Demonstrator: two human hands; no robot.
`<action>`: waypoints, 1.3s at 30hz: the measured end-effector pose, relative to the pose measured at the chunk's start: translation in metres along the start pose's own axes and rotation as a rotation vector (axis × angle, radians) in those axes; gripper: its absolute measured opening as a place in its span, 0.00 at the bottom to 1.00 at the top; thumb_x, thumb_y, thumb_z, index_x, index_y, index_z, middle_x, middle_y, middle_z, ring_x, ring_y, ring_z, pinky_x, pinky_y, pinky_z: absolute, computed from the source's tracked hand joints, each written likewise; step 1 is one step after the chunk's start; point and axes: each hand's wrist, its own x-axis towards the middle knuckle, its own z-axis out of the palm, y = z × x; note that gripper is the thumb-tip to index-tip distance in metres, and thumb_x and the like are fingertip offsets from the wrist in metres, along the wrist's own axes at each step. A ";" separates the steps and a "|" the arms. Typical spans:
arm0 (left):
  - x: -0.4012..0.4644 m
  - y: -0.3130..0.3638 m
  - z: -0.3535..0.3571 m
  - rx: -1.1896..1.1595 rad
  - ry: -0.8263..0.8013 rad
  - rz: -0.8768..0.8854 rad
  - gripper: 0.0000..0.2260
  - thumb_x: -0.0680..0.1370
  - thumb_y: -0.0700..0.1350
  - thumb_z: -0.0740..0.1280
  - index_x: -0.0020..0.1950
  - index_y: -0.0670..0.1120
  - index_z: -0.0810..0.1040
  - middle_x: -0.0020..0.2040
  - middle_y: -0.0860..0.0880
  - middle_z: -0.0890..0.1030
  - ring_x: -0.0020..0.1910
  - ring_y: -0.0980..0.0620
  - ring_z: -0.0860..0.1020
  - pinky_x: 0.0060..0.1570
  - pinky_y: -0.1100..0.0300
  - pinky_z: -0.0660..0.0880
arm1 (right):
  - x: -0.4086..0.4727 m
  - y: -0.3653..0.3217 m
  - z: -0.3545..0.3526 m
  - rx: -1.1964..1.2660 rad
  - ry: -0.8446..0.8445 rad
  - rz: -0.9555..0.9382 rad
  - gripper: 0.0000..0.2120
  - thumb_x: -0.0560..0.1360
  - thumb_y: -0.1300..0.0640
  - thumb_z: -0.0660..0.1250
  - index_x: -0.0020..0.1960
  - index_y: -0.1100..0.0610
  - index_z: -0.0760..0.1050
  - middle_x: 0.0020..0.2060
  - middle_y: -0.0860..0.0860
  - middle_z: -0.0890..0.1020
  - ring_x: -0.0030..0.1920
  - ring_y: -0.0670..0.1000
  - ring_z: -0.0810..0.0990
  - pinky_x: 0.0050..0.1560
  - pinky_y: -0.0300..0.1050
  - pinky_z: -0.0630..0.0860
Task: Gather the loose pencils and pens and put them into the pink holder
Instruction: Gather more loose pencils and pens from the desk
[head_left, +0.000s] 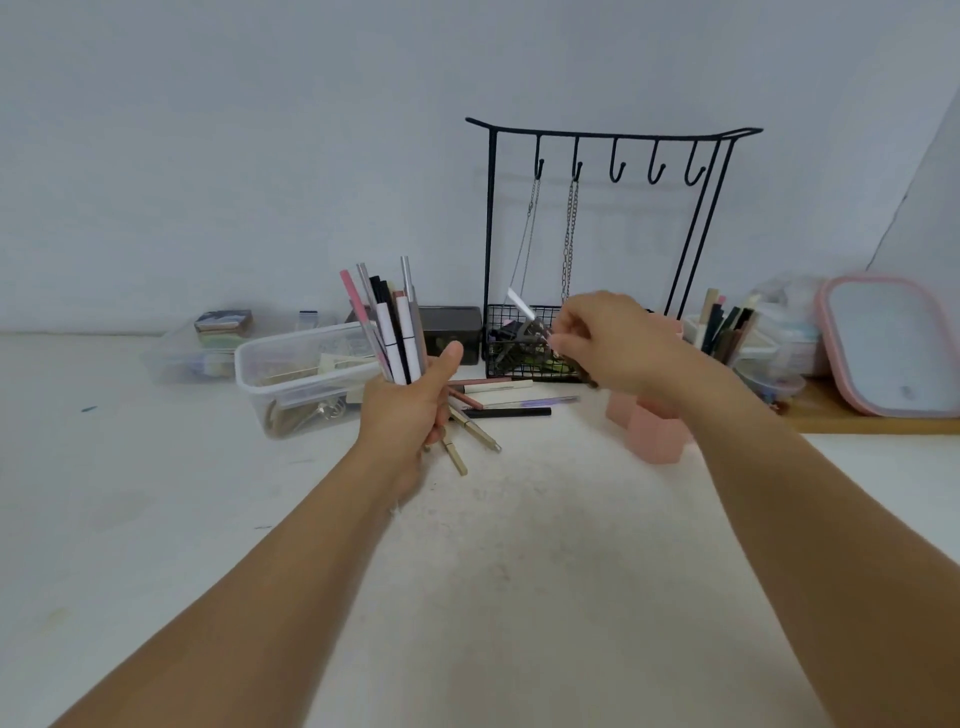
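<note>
Left hand (410, 410) fingers wrap a bundle of slim plastic pens (392, 322), upright. Right hand (618, 343) pinches one blurred pen (522, 306). Matte pink holder (654, 434), partly hidden behind right wrist. Loose pens (498, 402) lie on the white speckled surface (493, 571).

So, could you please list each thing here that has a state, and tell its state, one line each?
Left hand: grips a bundle of pens, upright.
Right hand: pinches one pen, blurred, above the wire basket.
Loose pens: lying flat on the table.
Pink holder: upright, partly hidden behind the right arm.
Clear box: open, no lid.
Black rack: two chains hanging.
</note>
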 end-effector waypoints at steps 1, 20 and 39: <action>-0.002 0.001 0.001 -0.033 -0.049 -0.006 0.14 0.74 0.54 0.76 0.43 0.43 0.81 0.24 0.52 0.68 0.24 0.54 0.64 0.23 0.63 0.62 | -0.003 -0.007 0.000 0.272 -0.007 0.018 0.06 0.81 0.58 0.66 0.50 0.62 0.78 0.42 0.57 0.83 0.40 0.55 0.83 0.46 0.49 0.82; -0.002 -0.002 0.003 -0.013 -0.233 0.017 0.08 0.77 0.43 0.74 0.45 0.43 0.76 0.29 0.49 0.69 0.26 0.54 0.68 0.21 0.64 0.61 | 0.001 -0.015 0.055 0.360 0.080 -0.117 0.08 0.80 0.54 0.68 0.55 0.56 0.82 0.46 0.47 0.84 0.43 0.42 0.79 0.47 0.43 0.75; 0.002 -0.004 0.000 0.006 -0.136 -0.003 0.08 0.78 0.46 0.73 0.51 0.42 0.80 0.29 0.49 0.73 0.25 0.54 0.69 0.21 0.64 0.63 | 0.005 0.016 0.032 -0.249 -0.289 -0.016 0.04 0.78 0.60 0.70 0.49 0.58 0.83 0.41 0.48 0.83 0.45 0.51 0.80 0.46 0.43 0.74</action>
